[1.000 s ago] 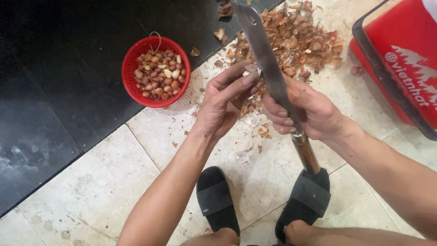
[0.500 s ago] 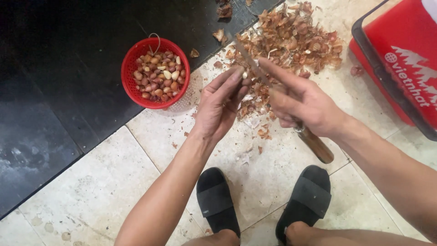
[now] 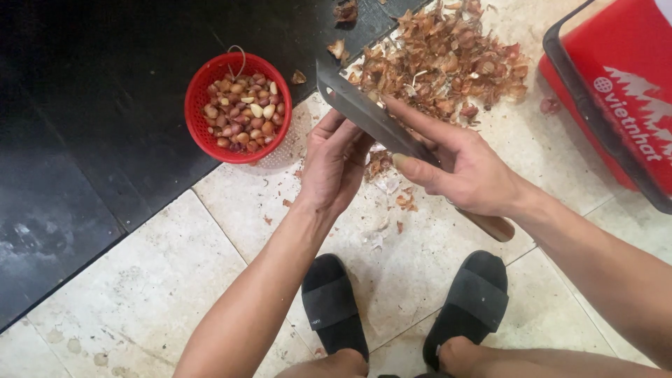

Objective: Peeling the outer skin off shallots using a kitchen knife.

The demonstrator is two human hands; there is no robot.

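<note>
Upper left: a red basket (image 3: 194,122) full of small brown and white bulbs (image 3: 241,108). Sits where the black floor (image 3: 84,105) meets the pale tiles (image 3: 140,280). Could tip and spill with one bump from an elbow.

Middle: the left hand (image 3: 336,164), fingers up and pressed near the flat of a big knife (image 3: 364,112). Maybe holds a small bulb, maybe nothing; cannot tell, since the fingers curl away and the blade covers them. Very close to the sharp edge. One slip, and a cut finger.

Just right of the middle: the right hand (image 3: 462,168), wrapped tight around the knife where blade meets handle, one finger stretched out along the metal. Holds so far forward that only the end of the wooden handle (image 3: 493,227) sticks out below the wrist. Could slide onto the blade if the skin is wet.

Upper middle to right: a heap of dry brown peels (image 3: 448,63) on the tiles, just past the knife tip. Hard to tell if any whole bulbs hide in it.

Bottom: two black slippers (image 3: 336,308) right under the hands. Bad spot for toes if the knife drops. Toes not in view.

Far right: a red box (image 3: 616,91) with a dark rim, cut off by the frame edge. Inside not seen.
</note>
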